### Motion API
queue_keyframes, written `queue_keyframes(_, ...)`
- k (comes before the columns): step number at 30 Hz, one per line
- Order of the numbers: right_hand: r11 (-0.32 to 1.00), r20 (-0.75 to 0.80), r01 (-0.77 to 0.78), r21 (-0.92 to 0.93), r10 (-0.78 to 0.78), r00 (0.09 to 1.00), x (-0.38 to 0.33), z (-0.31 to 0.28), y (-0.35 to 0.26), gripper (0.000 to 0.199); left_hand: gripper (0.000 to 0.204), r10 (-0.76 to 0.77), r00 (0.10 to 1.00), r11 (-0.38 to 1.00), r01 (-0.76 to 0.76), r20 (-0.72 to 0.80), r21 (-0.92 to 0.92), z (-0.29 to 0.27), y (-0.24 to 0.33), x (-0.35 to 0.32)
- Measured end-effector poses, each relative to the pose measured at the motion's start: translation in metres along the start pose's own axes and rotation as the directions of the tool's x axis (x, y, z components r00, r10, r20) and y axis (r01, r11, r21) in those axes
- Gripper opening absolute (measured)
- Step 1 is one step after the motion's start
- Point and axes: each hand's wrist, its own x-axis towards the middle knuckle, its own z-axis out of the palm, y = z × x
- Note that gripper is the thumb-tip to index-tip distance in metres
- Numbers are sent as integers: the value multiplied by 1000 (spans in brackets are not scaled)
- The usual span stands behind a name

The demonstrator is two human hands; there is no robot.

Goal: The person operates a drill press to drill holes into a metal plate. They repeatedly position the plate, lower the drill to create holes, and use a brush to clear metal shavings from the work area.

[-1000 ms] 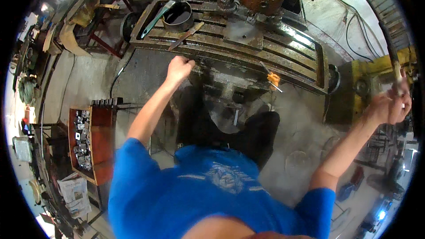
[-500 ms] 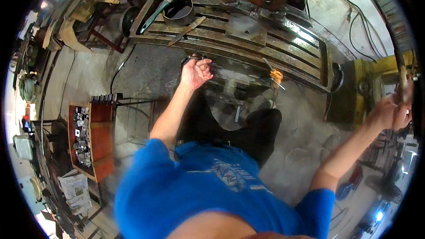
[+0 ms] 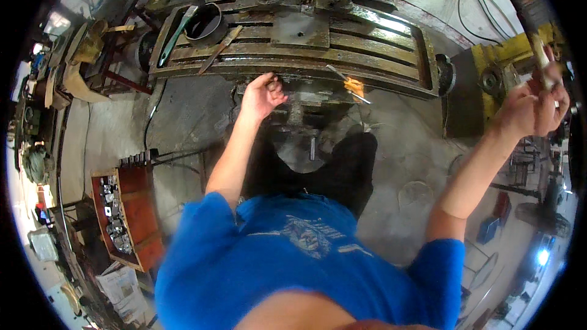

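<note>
I stand at a large slotted machine table (image 3: 367, 43) of worn metal. My left hand (image 3: 262, 95) is closed around a small handle at the table's front edge, near its middle. My right hand (image 3: 535, 107) is raised far to the right, gripping an upright lever (image 3: 539, 52) beside the yellow machine part (image 3: 489, 70). An orange-handled tool (image 3: 353, 85) lies on the table's front edge, right of my left hand.
A black round pan (image 3: 205, 21) and a long flat tool (image 3: 219, 50) lie on the table's left end. A red tray of small metal parts (image 3: 119, 214) stands on the floor at my left. Cables run over the concrete floor (image 3: 183, 116).
My left hand has slid to the right along the table's front edge and closed on the small handle. My right hand has stayed up on the lever.
</note>
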Motion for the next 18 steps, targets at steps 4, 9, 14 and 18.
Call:
queue_keyframes(4, 998, 103, 55, 8, -56, 993, -1, -5, 1, 13, 26, 66, 997, 998, -67, 32, 13, -18, 6, -7)
queue_keyframes(9, 996, 68, 41, 82, -47, 997, 1, -12, 10, 17, 23, 104, 994, 995, -104, 22, -2, -36, 7, -2)
queue_keyframes(14, 964, 145, 255, -74, -243, 959, 1, -7, 8, 18, 23, 81, 983, 932, -16, -165, 362, -34, 19, -7)
queue_keyframes(18, 880, 197, 307, -362, -249, 948, 14, -51, 24, 18, 27, 191, 945, 771, 23, -266, 637, -32, 20, -7)
